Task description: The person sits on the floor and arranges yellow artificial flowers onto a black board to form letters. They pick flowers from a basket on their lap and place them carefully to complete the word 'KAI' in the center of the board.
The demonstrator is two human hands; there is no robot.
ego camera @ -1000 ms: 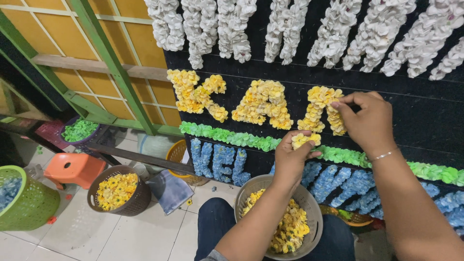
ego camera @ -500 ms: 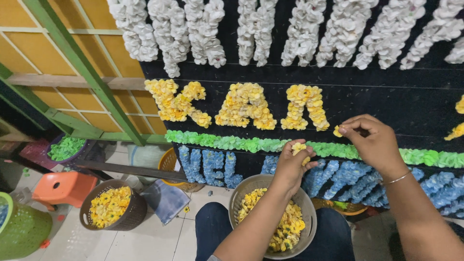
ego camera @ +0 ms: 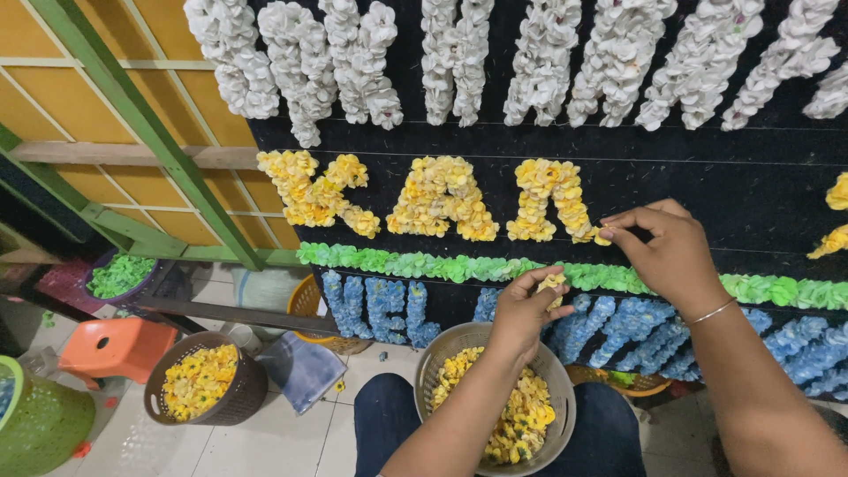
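Overhead, black board point(ego camera: 707, 177) of paper flowers, green frame point(ego camera: 168, 150), white tiled floor point(ego camera: 274, 442)

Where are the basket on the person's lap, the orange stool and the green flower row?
Lap basket point(ego camera: 435, 355), head view, left rim.
Orange stool point(ego camera: 115, 346), head view, seat top.
Green flower row point(ego camera: 415, 263), head view, middle of left stretch.

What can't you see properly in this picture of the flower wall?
- Head view: the white flower rows are cut off by the top edge.
- The yellow flowers at the far right are cut off by the right edge.
- The right hand hides the board just behind it.
- The left hand and arm cover part of the grey basket of petals.
- The green basket is cut off at the left edge.
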